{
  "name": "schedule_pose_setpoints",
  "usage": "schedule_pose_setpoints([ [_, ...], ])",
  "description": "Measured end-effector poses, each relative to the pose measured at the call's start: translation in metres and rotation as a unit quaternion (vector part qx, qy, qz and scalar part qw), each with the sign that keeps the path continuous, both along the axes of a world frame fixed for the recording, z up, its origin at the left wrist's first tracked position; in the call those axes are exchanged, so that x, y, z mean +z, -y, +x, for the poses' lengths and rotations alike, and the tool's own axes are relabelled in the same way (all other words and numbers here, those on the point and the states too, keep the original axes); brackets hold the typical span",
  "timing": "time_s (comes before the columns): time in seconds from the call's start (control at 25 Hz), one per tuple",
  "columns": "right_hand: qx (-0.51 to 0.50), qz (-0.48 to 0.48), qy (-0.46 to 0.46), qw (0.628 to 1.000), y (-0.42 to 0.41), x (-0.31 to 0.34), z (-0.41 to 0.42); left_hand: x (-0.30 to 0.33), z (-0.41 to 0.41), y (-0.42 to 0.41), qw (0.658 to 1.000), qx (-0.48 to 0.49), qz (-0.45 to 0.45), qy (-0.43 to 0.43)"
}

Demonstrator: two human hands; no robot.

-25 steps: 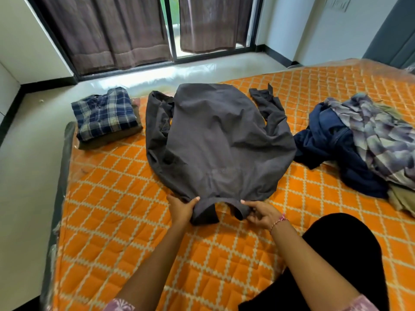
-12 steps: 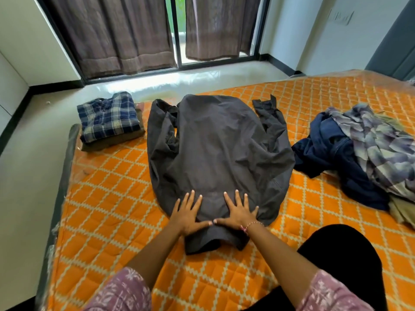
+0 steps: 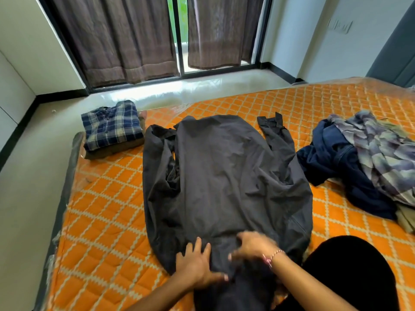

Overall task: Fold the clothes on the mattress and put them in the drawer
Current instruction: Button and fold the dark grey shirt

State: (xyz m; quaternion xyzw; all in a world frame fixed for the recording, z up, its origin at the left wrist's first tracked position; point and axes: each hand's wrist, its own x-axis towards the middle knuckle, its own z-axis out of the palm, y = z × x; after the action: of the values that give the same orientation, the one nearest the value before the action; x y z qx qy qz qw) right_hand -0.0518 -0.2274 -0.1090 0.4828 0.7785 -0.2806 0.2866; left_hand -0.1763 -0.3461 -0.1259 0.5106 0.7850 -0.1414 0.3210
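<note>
**Dark shirt laid flat, smoothing at the collar end**

Change over the last second: both hands have let go of the collar edge they were pinching and now lie on top of the dark shirt (image 3: 226,187). The camera has also dropped nearer the cloth. Judgement: spreading is done, smoothing is under way, and the first fold has not yet begun.

Left hand (image 3: 197,263): fingers (image 3: 198,243) straight and spread, palm pressing the fabric near the collar. Right hand (image 3: 256,248): on the cloth just beside the left, motion-blurred; fingers look loosely bent, but I cannot tell whether they pinch any fabric.

The shirt lies back-up in the middle of the orange mattress (image 3: 107,221), sleeves alongside the body, hem far from the hands.

Folded plaid shirt (image 3: 111,124) sits on a small stack at the far-left corner. Unfolded pile (image 3: 363,162) at right, well apart. No drawer in view.
</note>
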Motion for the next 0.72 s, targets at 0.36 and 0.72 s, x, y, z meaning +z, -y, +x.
schedule_pose_setpoints([
  [0.36, -0.009, 0.222, -0.206, 0.953, -0.187, 0.015, -0.152, 0.014, -0.188, -0.224, 0.877, 0.260, 0.378, 0.141],
  [0.72, 0.018, 0.216, -0.221, 0.951, -0.335, -0.024, -0.229, -0.016, -0.294, -0.347, 0.618, 0.588, 0.283, 0.439],
])
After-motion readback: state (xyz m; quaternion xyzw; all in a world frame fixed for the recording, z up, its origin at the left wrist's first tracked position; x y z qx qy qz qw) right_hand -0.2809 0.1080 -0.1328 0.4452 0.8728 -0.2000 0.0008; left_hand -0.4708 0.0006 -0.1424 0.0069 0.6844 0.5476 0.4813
